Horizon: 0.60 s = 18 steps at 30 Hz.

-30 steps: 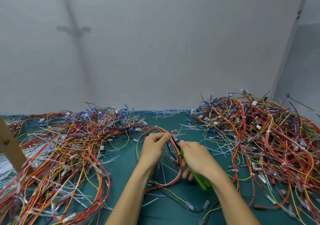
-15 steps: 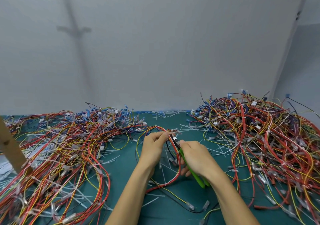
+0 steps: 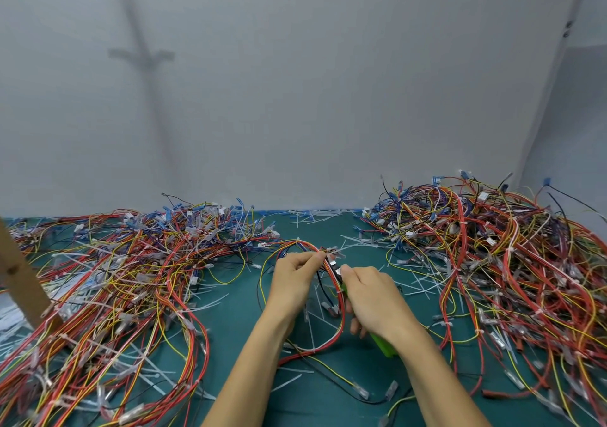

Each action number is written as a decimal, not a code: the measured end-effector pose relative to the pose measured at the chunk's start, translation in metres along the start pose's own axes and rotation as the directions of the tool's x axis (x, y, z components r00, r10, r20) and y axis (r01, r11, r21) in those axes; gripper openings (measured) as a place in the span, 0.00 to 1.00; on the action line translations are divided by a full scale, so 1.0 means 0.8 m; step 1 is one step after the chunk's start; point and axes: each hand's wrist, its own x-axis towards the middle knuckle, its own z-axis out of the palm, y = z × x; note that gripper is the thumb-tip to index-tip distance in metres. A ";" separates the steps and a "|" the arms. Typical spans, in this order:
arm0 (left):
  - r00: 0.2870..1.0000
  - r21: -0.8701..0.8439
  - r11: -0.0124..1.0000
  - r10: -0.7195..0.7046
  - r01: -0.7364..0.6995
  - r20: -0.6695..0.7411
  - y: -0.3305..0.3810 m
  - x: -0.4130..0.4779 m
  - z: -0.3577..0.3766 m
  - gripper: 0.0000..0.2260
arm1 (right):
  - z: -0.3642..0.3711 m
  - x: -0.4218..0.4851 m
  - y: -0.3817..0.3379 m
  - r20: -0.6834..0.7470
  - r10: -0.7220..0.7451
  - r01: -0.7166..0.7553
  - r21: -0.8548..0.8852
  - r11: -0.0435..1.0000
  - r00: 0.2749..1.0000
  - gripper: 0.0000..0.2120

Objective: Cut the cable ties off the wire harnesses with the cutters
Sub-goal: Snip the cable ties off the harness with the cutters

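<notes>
Your right hand (image 3: 371,298) hides most of the green cutters (image 3: 382,348); any cable tie at your fingertips (image 3: 345,270) is too small to tell.

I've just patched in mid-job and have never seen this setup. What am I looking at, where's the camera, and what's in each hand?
There is no machine here. These are a person's two bare hands, filmed by one camera worn on the head, looking forward and down. The left hand pinches a looped wire harness of red and yellow wires. The right hand grips green-handled cutters, with their tip up against the harness beside the left fingers. On the green table lie the left pile of harnesses, the right pile, and loose white cable ties scattered between them. A wooden post stands at the far left.
</notes>
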 end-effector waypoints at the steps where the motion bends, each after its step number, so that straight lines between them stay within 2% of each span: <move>1: 1.000 0.008 1.000 -0.003 0.003 0.001 0.000 0.000 0.000 0.15 | 0.000 -0.001 0.000 -0.006 -0.008 0.008 -0.003 1.000 1.000 0.27; 5: 1.000 0.029 0.999 -0.019 0.019 -0.012 0.002 -0.002 -0.003 0.14 | 0.000 -0.001 0.000 0.002 -0.009 0.009 0.013 1.000 1.000 0.28; 7: 0.998 -0.019 0.998 -0.054 0.053 -0.041 0.005 -0.003 -0.005 0.12 | 0.000 0.001 0.000 0.002 0.021 -0.021 0.119 0.993 1.000 0.27; 9: 0.991 -0.133 0.984 -0.126 0.121 -0.034 0.008 -0.001 -0.007 0.11 | 0.000 0.002 0.000 -0.029 0.063 -0.053 0.261 0.964 0.998 0.25; 11: 0.984 -0.312 0.934 -0.174 0.176 0.034 0.013 0.001 -0.010 0.11 | -0.001 0.004 0.002 -0.048 0.096 -0.074 0.334 0.940 0.994 0.24; 14: 0.981 -0.492 0.849 -0.168 0.195 0.098 0.020 0.001 -0.015 0.11 | -0.003 0.006 0.003 0.034 0.057 -0.066 0.459 0.886 0.998 0.15; 16: 0.981 -0.445 0.875 -0.156 0.190 0.112 0.021 0.000 -0.017 0.10 | -0.003 0.007 0.001 0.025 0.001 -0.015 0.546 0.837 1.000 0.09; 18: 0.987 -0.289 0.944 -0.143 0.157 0.070 0.021 0.000 -0.018 0.10 | -0.002 0.007 0.000 -0.035 -0.031 0.045 0.593 0.804 0.999 0.06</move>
